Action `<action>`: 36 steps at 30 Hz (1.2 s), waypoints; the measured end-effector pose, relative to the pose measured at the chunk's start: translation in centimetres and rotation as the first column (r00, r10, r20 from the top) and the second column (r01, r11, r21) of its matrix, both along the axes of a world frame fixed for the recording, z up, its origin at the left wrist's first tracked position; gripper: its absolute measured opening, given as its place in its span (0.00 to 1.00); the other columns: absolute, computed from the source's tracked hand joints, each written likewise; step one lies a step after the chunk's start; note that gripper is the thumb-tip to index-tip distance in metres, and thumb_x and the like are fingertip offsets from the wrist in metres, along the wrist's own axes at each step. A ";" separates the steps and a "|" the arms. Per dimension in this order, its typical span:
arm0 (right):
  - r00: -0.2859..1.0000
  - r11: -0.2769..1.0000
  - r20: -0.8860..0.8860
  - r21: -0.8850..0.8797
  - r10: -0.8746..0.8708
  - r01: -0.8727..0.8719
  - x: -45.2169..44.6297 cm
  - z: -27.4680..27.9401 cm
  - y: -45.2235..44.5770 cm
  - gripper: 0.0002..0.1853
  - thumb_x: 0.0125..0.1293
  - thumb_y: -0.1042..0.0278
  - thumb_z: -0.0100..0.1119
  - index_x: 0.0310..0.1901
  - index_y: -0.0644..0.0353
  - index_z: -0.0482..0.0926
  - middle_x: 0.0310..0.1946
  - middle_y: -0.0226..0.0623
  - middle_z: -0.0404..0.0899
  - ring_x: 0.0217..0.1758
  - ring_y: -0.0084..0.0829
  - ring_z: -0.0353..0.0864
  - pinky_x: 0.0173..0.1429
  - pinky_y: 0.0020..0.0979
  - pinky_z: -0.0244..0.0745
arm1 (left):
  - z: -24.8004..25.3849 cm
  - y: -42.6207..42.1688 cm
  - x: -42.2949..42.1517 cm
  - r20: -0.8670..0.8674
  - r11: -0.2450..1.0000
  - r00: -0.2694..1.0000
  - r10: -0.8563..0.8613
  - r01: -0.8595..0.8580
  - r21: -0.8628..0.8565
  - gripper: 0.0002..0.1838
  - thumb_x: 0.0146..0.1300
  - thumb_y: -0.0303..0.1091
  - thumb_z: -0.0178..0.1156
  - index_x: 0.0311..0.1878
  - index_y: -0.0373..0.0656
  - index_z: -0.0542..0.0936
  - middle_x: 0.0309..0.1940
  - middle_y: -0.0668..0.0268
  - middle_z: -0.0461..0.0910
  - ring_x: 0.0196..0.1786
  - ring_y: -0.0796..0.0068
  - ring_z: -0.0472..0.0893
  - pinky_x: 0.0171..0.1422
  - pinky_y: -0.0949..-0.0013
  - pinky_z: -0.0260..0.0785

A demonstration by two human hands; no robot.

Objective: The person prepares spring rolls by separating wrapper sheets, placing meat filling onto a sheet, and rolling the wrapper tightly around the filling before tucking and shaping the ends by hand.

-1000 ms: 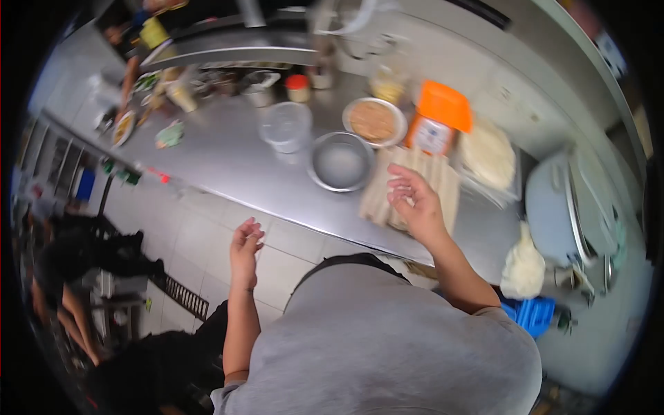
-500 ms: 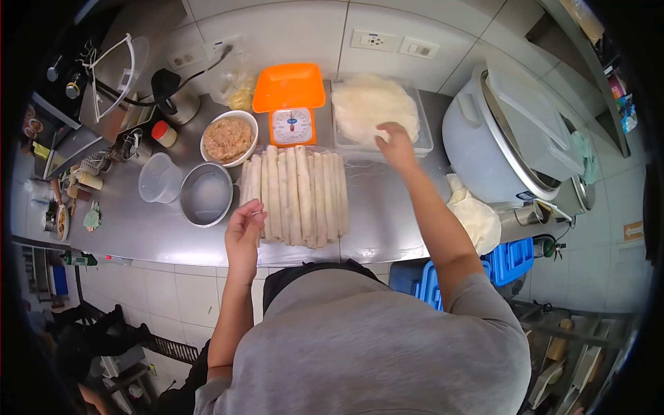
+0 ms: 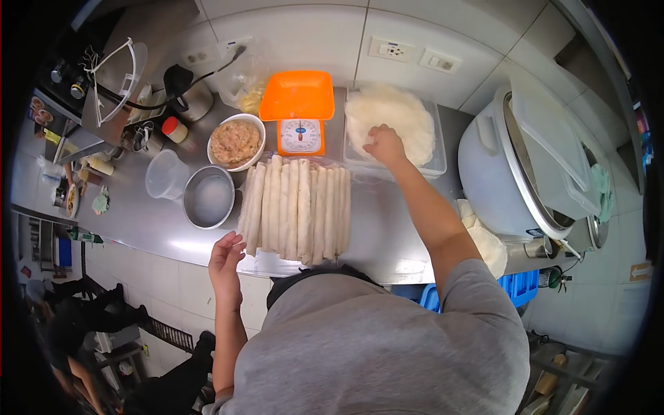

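Note:
My right hand (image 3: 384, 144) is over a stack of thin, round, pale spring roll wrappers (image 3: 408, 117) in a clear plastic container (image 3: 441, 162). Its fingertips and thumb are drawn together at the top wrapper's surface and appear to pinch it. My left hand (image 3: 226, 257) is off the counter's front edge, fingers loosely bent and apart, with nothing visible in it. Beside it, a row of long rolled spring rolls (image 3: 296, 207) lies side by side on plastic film. Behind the rolls stands a white bowl of ground meat filling (image 3: 235, 142).
A metal pan (image 3: 209, 197) and a clear plastic tub (image 3: 166, 174) sit left of the rolls. An orange kitchen scale (image 3: 301, 138) stands behind them. On the right are a large white pot (image 3: 494, 149) and a folded pale cloth (image 3: 487, 242). Another person's dark-clothed legs (image 3: 166, 377) show at lower left.
My right hand has come down onto the wrapper stack, its fingers drawing together. My left hand has moved away from the rolls, towards me and left. The view has shifted slightly.

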State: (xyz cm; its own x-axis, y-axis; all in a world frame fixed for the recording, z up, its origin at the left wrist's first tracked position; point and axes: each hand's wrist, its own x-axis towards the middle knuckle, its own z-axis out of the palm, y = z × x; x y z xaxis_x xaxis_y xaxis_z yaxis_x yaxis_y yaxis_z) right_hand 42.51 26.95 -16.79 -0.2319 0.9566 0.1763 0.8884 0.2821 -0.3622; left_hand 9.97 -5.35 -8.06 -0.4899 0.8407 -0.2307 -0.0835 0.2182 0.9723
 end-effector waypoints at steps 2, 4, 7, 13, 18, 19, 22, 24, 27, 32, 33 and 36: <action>0.998 1.000 0.062 0.018 -0.001 0.000 -0.3 -0.3 0.4 0.12 0.53 0.61 0.65 0.38 0.56 0.85 0.40 0.45 0.80 0.43 0.46 0.81 0.51 0.41 0.76 | 0.2 0.5 0.7 0.014 1.000 1.000 -0.024 0.024 0.006 0.17 0.68 0.30 0.55 0.58 0.38 0.74 0.51 0.62 0.79 0.51 0.72 0.79 0.56 0.70 0.69; 0.994 0.999 0.112 -0.045 0.006 -0.001 -0.3 -0.4 1.4 0.11 0.55 0.62 0.62 0.38 0.53 0.86 0.41 0.42 0.81 0.46 0.45 0.80 0.51 0.42 0.77 | 0.5 1.0 1.1 0.035 0.999 0.998 -0.043 0.042 0.013 0.17 0.67 0.29 0.56 0.58 0.37 0.74 0.51 0.61 0.79 0.51 0.72 0.78 0.55 0.70 0.69; 0.999 0.989 -0.030 -0.144 0.019 -0.023 0.5 0.4 1.7 0.10 0.56 0.63 0.60 0.37 0.54 0.87 0.40 0.44 0.82 0.45 0.44 0.81 0.51 0.41 0.77 | 0.7 1.1 1.1 0.060 0.999 0.997 -0.052 0.051 0.019 0.17 0.66 0.26 0.57 0.58 0.35 0.74 0.51 0.60 0.79 0.51 0.71 0.78 0.55 0.71 0.68; 0.966 0.969 -0.247 -0.210 0.073 -0.127 2.3 -1.2 3.8 0.12 0.53 0.58 0.62 0.31 0.56 0.87 0.35 0.43 0.84 0.40 0.44 0.82 0.48 0.38 0.77 | 0.2 1.6 1.0 0.071 0.999 0.997 -0.043 0.044 -0.007 0.17 0.65 0.24 0.57 0.57 0.34 0.74 0.50 0.60 0.79 0.50 0.72 0.78 0.54 0.71 0.69; 0.991 0.960 -0.061 -0.247 0.121 -0.132 2.2 -2.5 6.5 0.06 0.45 0.69 0.68 0.25 0.62 0.84 0.24 0.42 0.83 0.27 0.33 0.80 0.36 0.33 0.74 | 0.4 1.9 1.4 0.080 0.998 0.995 -0.063 0.063 0.007 0.18 0.64 0.22 0.59 0.57 0.34 0.74 0.49 0.60 0.79 0.50 0.73 0.78 0.55 0.71 0.70; 0.982 0.964 0.071 -0.218 0.173 -0.154 2.2 -2.9 7.1 0.07 0.44 0.70 0.68 0.23 0.64 0.83 0.22 0.42 0.82 0.25 0.31 0.79 0.34 0.33 0.73 | 0.3 1.9 1.3 0.082 0.998 0.995 -0.061 0.061 0.005 0.18 0.64 0.22 0.60 0.57 0.34 0.74 0.49 0.60 0.79 0.50 0.73 0.78 0.55 0.71 0.70; 0.947 0.936 -0.321 -0.325 0.025 -0.135 2.6 -3.4 7.4 0.08 0.42 0.73 0.67 0.19 0.68 0.80 0.18 0.39 0.77 0.20 0.27 0.72 0.26 0.35 0.67 | 0.2 1.8 1.2 0.080 0.998 0.995 -0.055 0.055 0.000 0.18 0.64 0.22 0.60 0.57 0.34 0.74 0.49 0.61 0.79 0.50 0.74 0.78 0.55 0.71 0.70; 0.876 0.901 -0.450 -0.431 -0.172 -0.044 1.9 -2.5 7.1 0.09 0.41 0.73 0.67 0.18 0.70 0.78 0.15 0.37 0.74 0.18 0.26 0.68 0.23 0.36 0.63 | 0.1 1.7 1.0 0.074 0.999 0.996 -0.048 0.049 -0.006 0.18 0.64 0.22 0.60 0.57 0.34 0.74 0.49 0.61 0.79 0.50 0.74 0.77 0.55 0.71 0.70; 0.879 0.857 -0.403 -0.516 -0.254 0.011 1.4 -0.7 6.5 0.09 0.40 0.74 0.67 0.17 0.70 0.78 0.15 0.36 0.72 0.17 0.27 0.66 0.21 0.37 0.60 | -0.3 1.6 1.0 0.079 0.999 0.996 -0.051 0.051 -0.006 0.18 0.64 0.22 0.60 0.57 0.34 0.74 0.49 0.61 0.79 0.50 0.75 0.77 0.56 0.71 0.70; 0.927 0.837 -0.308 -0.547 -0.212 0.010 1.3 -1.5 7.5 0.09 0.40 0.74 0.67 0.19 0.70 0.78 0.15 0.37 0.71 0.17 0.29 0.66 0.22 0.38 0.61 | -0.8 1.4 1.1 0.082 0.998 0.995 -0.056 0.057 -0.007 0.18 0.64 0.23 0.61 0.57 0.34 0.74 0.49 0.62 0.79 0.50 0.75 0.77 0.57 0.71 0.70; 0.935 0.821 -0.289 -0.570 -0.205 0.003 1.5 -1.3 7.7 0.09 0.41 0.73 0.67 0.20 0.70 0.78 0.16 0.38 0.72 0.17 0.30 0.67 0.23 0.39 0.62 | -0.8 1.3 1.1 0.080 0.998 0.995 -0.055 0.055 -0.008 0.18 0.64 0.23 0.61 0.57 0.35 0.74 0.50 0.62 0.79 0.51 0.75 0.77 0.57 0.72 0.70; 0.887 0.792 -0.315 -0.605 -0.337 0.087 1.7 -1.4 7.7 0.11 0.43 0.73 0.66 0.27 0.70 0.79 0.21 0.41 0.75 0.21 0.32 0.71 0.26 0.39 0.66 | -1.0 1.2 1.0 0.078 0.998 0.995 -0.056 0.056 -0.004 0.18 0.63 0.23 0.61 0.57 0.34 0.74 0.49 0.62 0.79 0.50 0.75 0.77 0.56 0.72 0.70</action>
State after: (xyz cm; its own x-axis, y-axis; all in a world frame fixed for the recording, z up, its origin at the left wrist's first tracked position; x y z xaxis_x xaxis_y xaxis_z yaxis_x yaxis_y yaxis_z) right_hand 44.16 34.64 -18.19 -0.0430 0.9254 -0.3765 0.6483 -0.2609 -0.7153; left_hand 11.00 -4.20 -9.05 -0.4227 0.8647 -0.2713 -0.1461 0.2305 0.9621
